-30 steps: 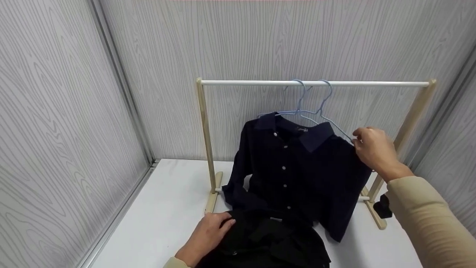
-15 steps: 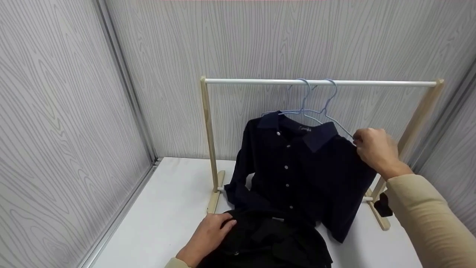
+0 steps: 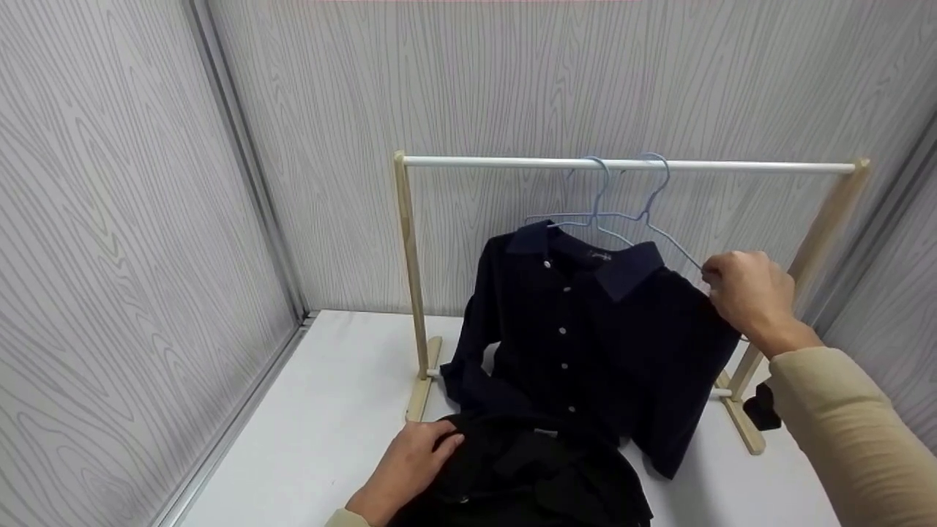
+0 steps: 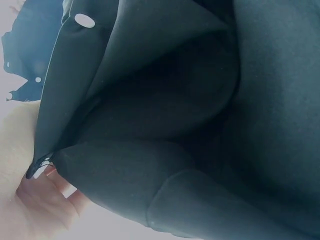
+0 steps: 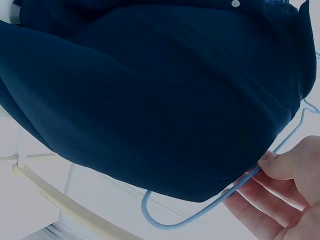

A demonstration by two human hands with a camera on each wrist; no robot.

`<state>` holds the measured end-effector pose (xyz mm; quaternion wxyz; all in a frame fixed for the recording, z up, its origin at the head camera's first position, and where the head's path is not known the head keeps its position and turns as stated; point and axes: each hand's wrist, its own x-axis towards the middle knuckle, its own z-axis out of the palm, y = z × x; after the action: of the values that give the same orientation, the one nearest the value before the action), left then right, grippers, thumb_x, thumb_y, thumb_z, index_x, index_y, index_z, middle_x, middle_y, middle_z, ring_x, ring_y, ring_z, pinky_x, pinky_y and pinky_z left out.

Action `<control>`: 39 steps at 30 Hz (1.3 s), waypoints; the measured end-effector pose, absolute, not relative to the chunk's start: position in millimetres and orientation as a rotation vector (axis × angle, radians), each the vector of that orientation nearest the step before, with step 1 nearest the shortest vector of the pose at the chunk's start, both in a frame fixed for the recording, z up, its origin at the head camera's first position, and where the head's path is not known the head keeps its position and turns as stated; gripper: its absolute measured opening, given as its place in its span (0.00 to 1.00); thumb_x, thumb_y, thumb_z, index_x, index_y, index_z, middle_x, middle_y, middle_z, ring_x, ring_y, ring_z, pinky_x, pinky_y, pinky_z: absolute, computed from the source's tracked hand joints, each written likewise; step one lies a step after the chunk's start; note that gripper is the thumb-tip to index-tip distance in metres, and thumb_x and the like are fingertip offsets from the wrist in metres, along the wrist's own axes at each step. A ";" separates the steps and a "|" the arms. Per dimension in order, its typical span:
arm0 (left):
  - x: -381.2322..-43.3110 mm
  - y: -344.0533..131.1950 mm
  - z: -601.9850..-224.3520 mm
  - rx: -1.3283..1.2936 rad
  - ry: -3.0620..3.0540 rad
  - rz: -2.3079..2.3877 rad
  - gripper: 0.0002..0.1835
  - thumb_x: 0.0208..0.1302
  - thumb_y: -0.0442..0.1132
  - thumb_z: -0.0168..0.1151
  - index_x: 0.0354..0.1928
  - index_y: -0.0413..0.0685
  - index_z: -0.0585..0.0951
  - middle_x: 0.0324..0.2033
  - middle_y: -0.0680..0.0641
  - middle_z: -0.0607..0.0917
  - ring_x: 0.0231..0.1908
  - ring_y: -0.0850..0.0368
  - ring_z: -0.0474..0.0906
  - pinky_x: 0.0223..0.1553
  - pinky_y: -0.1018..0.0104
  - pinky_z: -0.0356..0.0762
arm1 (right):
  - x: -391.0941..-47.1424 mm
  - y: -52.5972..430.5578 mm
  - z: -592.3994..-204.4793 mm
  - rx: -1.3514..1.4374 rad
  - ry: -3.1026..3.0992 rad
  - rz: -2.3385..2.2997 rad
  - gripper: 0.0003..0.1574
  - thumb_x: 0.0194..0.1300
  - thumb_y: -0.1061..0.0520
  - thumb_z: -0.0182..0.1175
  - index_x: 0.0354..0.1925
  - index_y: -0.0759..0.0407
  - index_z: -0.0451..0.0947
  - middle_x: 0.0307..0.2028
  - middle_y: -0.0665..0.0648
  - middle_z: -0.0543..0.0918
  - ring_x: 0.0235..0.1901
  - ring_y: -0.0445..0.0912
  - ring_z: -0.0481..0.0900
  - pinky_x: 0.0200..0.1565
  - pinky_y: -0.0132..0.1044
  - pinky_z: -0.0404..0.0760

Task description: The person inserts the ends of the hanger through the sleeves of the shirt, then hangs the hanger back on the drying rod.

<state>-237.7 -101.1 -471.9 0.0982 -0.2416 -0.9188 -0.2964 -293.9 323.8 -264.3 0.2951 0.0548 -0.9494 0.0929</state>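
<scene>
A navy button-up shirt (image 3: pixel 534 315) hangs beneath the rack's rail, its collar near two light blue hangers. My right hand (image 3: pixel 750 289) pinches the right arm of the right-hand hanger (image 3: pixel 662 227) beside the shirt's shoulder. In the right wrist view, the thumb and fingers close around the hanger wire (image 5: pixel 240 185), and its rounded end sticks out past the navy cloth. The other hanger (image 3: pixel 596 201) hooks over the rail just to the left. My left hand (image 3: pixel 410 465) grips the edge of a black buttoned shirt (image 3: pixel 542 483) on the table; some fingertips are hidden under its cloth.
The rack has a white rail (image 3: pixel 483 162) and wooden posts (image 3: pixel 410 263) with feet on a white table (image 3: pixel 315 410). Grey wood-grain panels (image 3: pixel 329 88) close in the back and sides. A small black object (image 3: pixel 763 410) shows by the right foot, partly behind my sleeve.
My right hand has moved slightly to the right with the hanger, whose hook has shifted right along the rail. The left hand and black shirt have stayed put.
</scene>
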 end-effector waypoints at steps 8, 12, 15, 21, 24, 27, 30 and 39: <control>-237.1 -101.4 -472.3 -0.707 -2.706 -0.869 0.07 0.62 0.46 0.55 0.29 0.56 0.79 0.23 0.58 0.81 0.24 0.69 0.73 0.26 0.72 0.69 | -286.9 330.4 -257.2 0.168 -2.517 0.238 0.09 0.56 0.61 0.56 0.33 0.55 0.83 0.31 0.63 0.83 0.26 0.61 0.79 0.20 0.53 0.69; -236.7 -101.2 -472.6 -0.710 -2.702 -0.883 0.08 0.62 0.47 0.54 0.29 0.56 0.79 0.19 0.61 0.78 0.20 0.71 0.68 0.23 0.74 0.67 | -281.2 340.3 -255.4 0.167 -2.513 0.219 0.09 0.56 0.61 0.55 0.32 0.54 0.83 0.30 0.62 0.83 0.25 0.58 0.79 0.19 0.51 0.68; -236.7 -101.3 -472.3 -0.713 -2.700 -0.906 0.08 0.63 0.47 0.54 0.29 0.56 0.78 0.18 0.62 0.76 0.19 0.71 0.66 0.23 0.75 0.65 | -277.0 347.8 -253.3 0.147 -2.524 0.219 0.09 0.57 0.60 0.55 0.33 0.54 0.83 0.30 0.62 0.83 0.25 0.58 0.78 0.20 0.52 0.68; -236.4 -101.5 -470.7 -0.694 -2.728 -0.960 0.08 0.63 0.47 0.54 0.29 0.57 0.78 0.20 0.61 0.77 0.20 0.70 0.68 0.24 0.74 0.66 | -270.9 355.8 -248.2 0.110 -2.520 0.232 0.10 0.57 0.60 0.54 0.34 0.55 0.83 0.31 0.63 0.83 0.27 0.60 0.78 0.20 0.51 0.68; -236.7 -100.9 -469.6 -0.698 -2.749 -0.965 0.08 0.63 0.47 0.53 0.29 0.57 0.78 0.20 0.61 0.77 0.20 0.70 0.68 0.24 0.74 0.66 | -269.5 357.3 -245.4 0.111 -2.510 0.237 0.10 0.57 0.60 0.54 0.34 0.55 0.83 0.31 0.64 0.83 0.27 0.61 0.78 0.20 0.52 0.68; -237.2 -101.1 -469.1 -0.709 -2.755 -0.963 0.08 0.63 0.47 0.53 0.29 0.56 0.78 0.18 0.61 0.75 0.19 0.69 0.66 0.23 0.74 0.65 | -267.9 358.4 -242.4 0.115 -2.507 0.232 0.11 0.57 0.61 0.54 0.34 0.55 0.83 0.32 0.64 0.83 0.28 0.62 0.78 0.19 0.51 0.67; -237.2 -101.4 -468.3 -0.711 -2.752 -0.968 0.08 0.63 0.47 0.53 0.28 0.56 0.78 0.17 0.61 0.73 0.18 0.69 0.64 0.23 0.74 0.64 | -265.0 361.3 -239.0 0.115 -2.513 0.221 0.11 0.58 0.61 0.54 0.35 0.55 0.82 0.33 0.65 0.83 0.27 0.61 0.78 0.19 0.50 0.67; -237.5 -104.2 -467.7 -0.698 -2.779 -0.999 0.08 0.63 0.47 0.53 0.28 0.56 0.77 0.17 0.61 0.74 0.18 0.69 0.65 0.23 0.74 0.65 | -250.9 379.0 -236.0 0.122 -2.498 0.166 0.10 0.59 0.63 0.54 0.36 0.62 0.82 0.32 0.68 0.82 0.25 0.59 0.78 0.19 0.46 0.69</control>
<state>-237.5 -104.2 -467.7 0.0532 -0.2298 -0.9145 -0.3288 -250.9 379.0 -236.0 0.3125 0.0461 -0.9467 0.0630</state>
